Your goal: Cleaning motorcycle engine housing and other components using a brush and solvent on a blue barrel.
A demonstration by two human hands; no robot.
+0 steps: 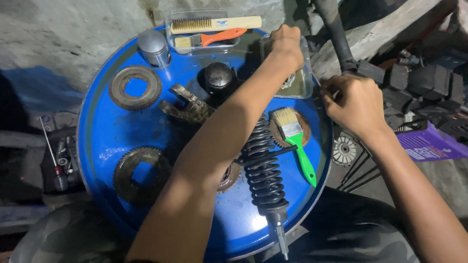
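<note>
Nearest the camera, a black coil spring shock absorber [263,171] is lying lengthwise on the round blue drum top [105,126], its threaded rod pointing toward the person. Just right of it, a green-handled paintbrush [296,141] is resting with its bristles over a rusty toothed disc [275,132]. Two large rusty gear rings are sitting on the left half, one near [141,174] and one farther [135,87], with a greasy bracket [187,104] and a dark round cap [218,77] between them and the forearm. The left hand [286,45] is reaching across the drum and curling closed over the rim of a clear plastic tray [301,83] at the far right edge; a small metal part is lying inside the tray. The right hand [353,102] is hovering beside the drum, fingers pinched narrow; whether it is holding anything cannot be told. At the far edge, a metal piston [154,47] is standing upright, and a second clear tray [170,23] is carrying a wire brush [215,24] and an orange-handled brush [210,38].
</note>
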